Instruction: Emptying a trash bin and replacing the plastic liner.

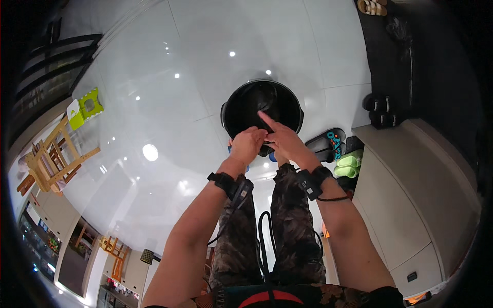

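Note:
A black round bin (299, 110) stands on the floor in front of my feet, with dark, glossy plastic that looks like a bag (267, 100) inside it. Over its near rim, my left hand (248, 145) is closed, fingertips pinched together at what appears to be the bag's edge. My right hand (288, 145) meets it there, its thumb and curled fingers close against the left fingertips. The right index finger stretches out over the bin's opening. Black on black, the exact grip is hard to make out. A dark fold hangs below the hands.
Black slides (326, 145) and light green slippers (349, 164) lie right of the bin, beside a beige cabinet (395, 190). A dark mat (426, 66) covers the far right. Leftward stand a green folding stool (91, 107) and a wooden chair (56, 154).

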The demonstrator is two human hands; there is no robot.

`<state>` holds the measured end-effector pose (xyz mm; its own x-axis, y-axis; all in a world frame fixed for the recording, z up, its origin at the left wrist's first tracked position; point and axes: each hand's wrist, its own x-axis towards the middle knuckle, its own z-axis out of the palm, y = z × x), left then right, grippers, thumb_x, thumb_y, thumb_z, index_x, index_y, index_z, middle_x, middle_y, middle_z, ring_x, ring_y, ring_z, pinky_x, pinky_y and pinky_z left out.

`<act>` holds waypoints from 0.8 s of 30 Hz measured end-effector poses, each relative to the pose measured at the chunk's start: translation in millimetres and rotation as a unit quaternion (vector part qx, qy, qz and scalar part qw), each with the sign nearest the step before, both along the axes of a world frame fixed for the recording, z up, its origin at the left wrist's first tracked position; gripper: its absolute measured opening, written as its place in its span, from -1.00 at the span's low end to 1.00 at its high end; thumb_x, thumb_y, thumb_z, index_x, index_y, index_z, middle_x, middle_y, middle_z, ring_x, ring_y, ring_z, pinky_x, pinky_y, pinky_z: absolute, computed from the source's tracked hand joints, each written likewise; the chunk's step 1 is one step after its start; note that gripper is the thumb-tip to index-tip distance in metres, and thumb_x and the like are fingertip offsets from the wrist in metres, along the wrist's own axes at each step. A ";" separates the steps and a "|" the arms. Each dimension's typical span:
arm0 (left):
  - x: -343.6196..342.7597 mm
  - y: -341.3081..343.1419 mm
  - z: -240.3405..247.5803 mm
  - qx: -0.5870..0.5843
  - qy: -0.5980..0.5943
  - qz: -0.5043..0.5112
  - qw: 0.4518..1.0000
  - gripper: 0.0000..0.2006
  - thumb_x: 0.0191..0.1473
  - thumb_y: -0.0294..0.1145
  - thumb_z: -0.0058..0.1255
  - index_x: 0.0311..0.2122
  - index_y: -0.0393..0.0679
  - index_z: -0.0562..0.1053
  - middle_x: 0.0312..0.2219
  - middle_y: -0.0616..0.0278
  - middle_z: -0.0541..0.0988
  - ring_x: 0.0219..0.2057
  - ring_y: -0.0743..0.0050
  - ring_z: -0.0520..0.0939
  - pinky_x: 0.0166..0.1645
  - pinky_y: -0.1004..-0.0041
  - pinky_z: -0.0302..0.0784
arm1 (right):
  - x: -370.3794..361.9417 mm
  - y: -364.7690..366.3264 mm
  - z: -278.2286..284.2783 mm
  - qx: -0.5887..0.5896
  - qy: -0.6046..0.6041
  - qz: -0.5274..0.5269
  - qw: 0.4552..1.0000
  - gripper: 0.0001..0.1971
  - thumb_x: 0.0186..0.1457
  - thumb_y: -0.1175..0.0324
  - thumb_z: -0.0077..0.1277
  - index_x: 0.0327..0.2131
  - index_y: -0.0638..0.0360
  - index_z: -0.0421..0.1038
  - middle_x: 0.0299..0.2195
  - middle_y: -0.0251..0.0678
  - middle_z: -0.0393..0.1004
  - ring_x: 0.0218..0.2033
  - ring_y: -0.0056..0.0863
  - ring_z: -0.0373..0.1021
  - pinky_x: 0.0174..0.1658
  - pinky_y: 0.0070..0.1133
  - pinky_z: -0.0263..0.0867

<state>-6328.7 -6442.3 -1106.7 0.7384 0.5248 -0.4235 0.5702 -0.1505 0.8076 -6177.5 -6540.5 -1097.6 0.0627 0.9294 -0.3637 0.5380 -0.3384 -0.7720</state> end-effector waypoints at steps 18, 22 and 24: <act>-30.2 -6.3 17.4 -0.436 0.228 0.425 0.760 -0.18 0.03 0.29 -0.08 0.09 -0.37 0.26 -0.07 -0.14 0.42 -0.14 0.18 0.51 -0.08 0.21 0.48 | -41.8 -1.4 25.4 -0.138 0.467 -0.620 0.614 -0.60 0.25 0.22 -0.23 0.06 0.27 0.23 -0.10 -0.27 0.40 -0.06 -0.47 0.32 0.03 -0.59 0.21; 22.0 -4.4 66.2 -0.790 0.100 0.317 0.515 -0.12 0.00 0.32 -0.08 0.17 -0.31 0.17 0.07 -0.10 0.33 0.01 0.05 0.43 -0.01 0.08 0.44 | -35.1 -53.3 33.3 -0.103 0.078 -0.346 0.929 -0.79 0.19 0.29 -0.20 -0.29 0.24 0.34 -0.42 0.02 0.38 -0.40 -0.08 0.37 -0.26 -0.33 0.27; -1.1 7.4 80.1 -0.797 0.024 0.326 0.509 -0.18 0.02 0.28 -0.06 0.14 -0.30 0.21 0.05 -0.04 0.37 -0.01 0.07 0.46 -0.01 0.11 0.45 | -66.8 -3.2 109.9 -0.090 0.156 -0.316 0.931 -0.84 0.13 0.35 -0.13 -0.33 0.25 0.34 -0.41 -0.02 0.38 -0.38 -0.01 0.33 -0.26 -0.28 0.26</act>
